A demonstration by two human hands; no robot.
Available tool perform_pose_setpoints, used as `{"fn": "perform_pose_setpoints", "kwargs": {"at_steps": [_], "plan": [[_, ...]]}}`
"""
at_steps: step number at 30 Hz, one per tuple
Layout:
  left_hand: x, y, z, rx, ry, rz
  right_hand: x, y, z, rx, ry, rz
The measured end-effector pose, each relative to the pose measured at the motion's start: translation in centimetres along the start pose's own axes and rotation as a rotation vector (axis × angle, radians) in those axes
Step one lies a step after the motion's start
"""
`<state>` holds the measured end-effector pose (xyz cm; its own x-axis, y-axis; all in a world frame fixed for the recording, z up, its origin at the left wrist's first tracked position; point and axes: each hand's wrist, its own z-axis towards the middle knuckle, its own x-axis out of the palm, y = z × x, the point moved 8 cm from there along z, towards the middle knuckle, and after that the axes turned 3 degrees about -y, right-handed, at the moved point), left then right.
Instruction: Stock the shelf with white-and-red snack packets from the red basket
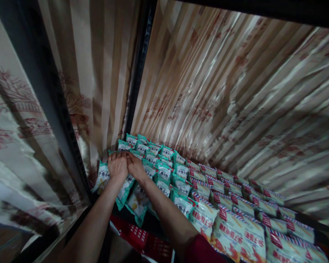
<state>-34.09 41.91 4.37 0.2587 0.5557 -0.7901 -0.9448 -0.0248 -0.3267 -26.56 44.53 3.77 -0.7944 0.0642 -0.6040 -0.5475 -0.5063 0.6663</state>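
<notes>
Rows of small teal and white snack bags (163, 171) stand packed together at the shelf's left end. My left hand (117, 166) lies over the top of one teal bag near the left edge, its fingers bent over it. Right beside it, touching it, my right hand (135, 165) reaches onto the same group of bags with its fingers curled down. The fingertips of both hands are partly hidden, so how firmly either one grips is hard to see. One teal bag (102, 175) leans to the left of my left hand.
Rows of white and red snack bags (227, 226) fill the shelf's right part. A red basket (137, 237) sits below the front edge. Dark metal posts (141, 62) and printed, striped curtains (222, 80) enclose the shelf.
</notes>
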Motion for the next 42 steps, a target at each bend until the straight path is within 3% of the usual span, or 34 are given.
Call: {"fn": "perform_pose_setpoints", "kwargs": {"at_steps": [4, 6, 14, 17, 30, 38, 42], "plan": [[0.0, -1.5, 0.6, 0.067, -0.092, -0.001, -1.5, -1.4, 0.9, 0.113, -0.010, 0.048], [0.3, -2.3, 1.1, 0.107, -0.075, 0.009, -2.4, -2.1, 1.5, 0.142, -0.050, 0.031], [2.6, -4.5, 3.4, 0.206, 0.296, 0.096, -3.3, -3.7, 2.9, 0.250, 0.031, -0.039], [3.0, -4.7, 3.3, 0.232, 0.360, 0.065, -3.1, -3.7, 3.0, 0.252, 0.066, 0.007], [3.7, -2.2, 3.4, 0.190, 0.365, 0.131, -1.3, -2.8, 3.9, 0.208, 0.195, -0.039], [4.6, -4.2, 4.8, 0.213, 0.333, 0.069, -5.5, -4.5, 5.2, 0.080, 0.078, -0.302], [5.8, -5.6, 4.9, 0.228, 0.388, 0.053, -6.1, -5.8, 5.4, 0.030, 0.063, -0.317]]}}
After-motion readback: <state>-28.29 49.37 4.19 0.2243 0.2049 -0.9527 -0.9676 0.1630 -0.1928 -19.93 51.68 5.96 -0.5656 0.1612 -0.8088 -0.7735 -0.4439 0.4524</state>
